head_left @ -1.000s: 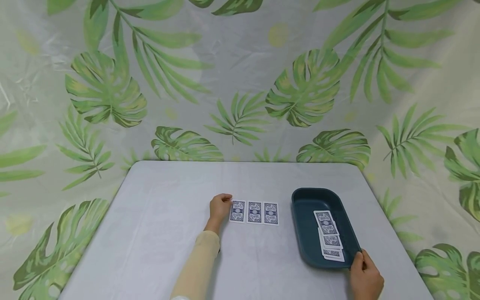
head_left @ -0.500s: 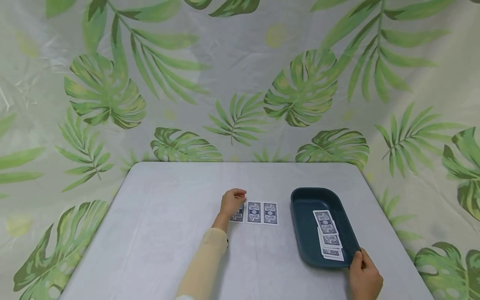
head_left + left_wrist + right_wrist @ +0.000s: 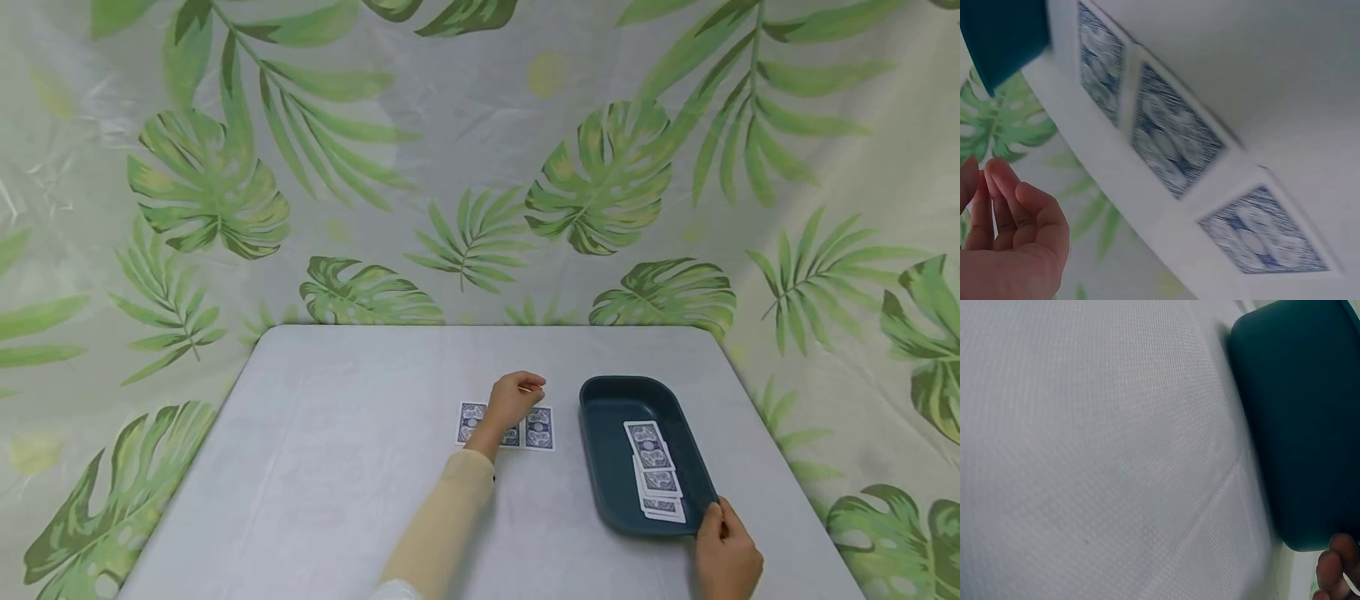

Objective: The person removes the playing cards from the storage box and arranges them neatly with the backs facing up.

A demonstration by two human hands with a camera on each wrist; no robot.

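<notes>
Three playing cards lie face down in a row on the white table, their backs blue and white; the rightmost card (image 3: 538, 429) shows best. My left hand (image 3: 513, 400) hovers over the row and partly hides the middle card (image 3: 511, 437) and the left card (image 3: 471, 419). In the left wrist view the left hand (image 3: 1016, 237) has loosely curled fingers with nothing between them, apart from the cards. My right hand (image 3: 727, 550) grips the near right corner of a dark teal tray (image 3: 611, 467). Inside it, several overlapping face-down cards (image 3: 649, 446) lie toward the right side.
The tray stands on the right part of the white-covered table (image 3: 322, 467). Behind the table hangs a leaf-patterned cloth (image 3: 480, 167), which also shows along both sides.
My left hand has moved right, from beside the left card to above the middle and right cards. The right hand stays on the tray's corner; the cards lie where they were.
</notes>
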